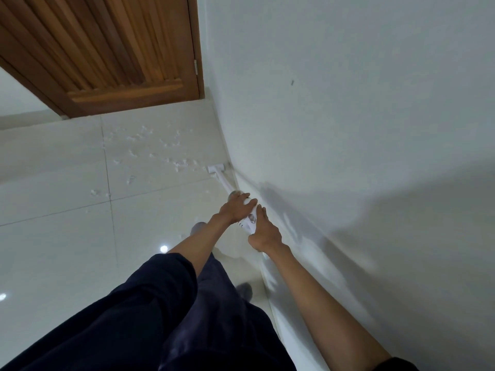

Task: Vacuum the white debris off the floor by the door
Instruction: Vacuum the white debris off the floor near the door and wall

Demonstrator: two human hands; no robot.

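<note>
Both of my hands hold a white stick vacuum (pixel 249 222). My left hand (pixel 235 208) grips the front of its body and my right hand (pixel 263 232) grips the handle behind. The white tube (pixel 227 184) slopes down to the floor head (pixel 216 169), which rests on the tiles close to the wall. White debris (pixel 150 147) lies scattered over the cream tiles to the left of the head and in front of the wooden door (pixel 107 49). A few flecks (pixel 100 193) sit nearer to me.
A white wall (pixel 348 116) runs along the right side, right beside the vacuum. The glossy tiled floor (pixel 59 250) spreads to the left. My dark trouser legs (pixel 166 317) and feet (pixel 245 290) fill the lower middle.
</note>
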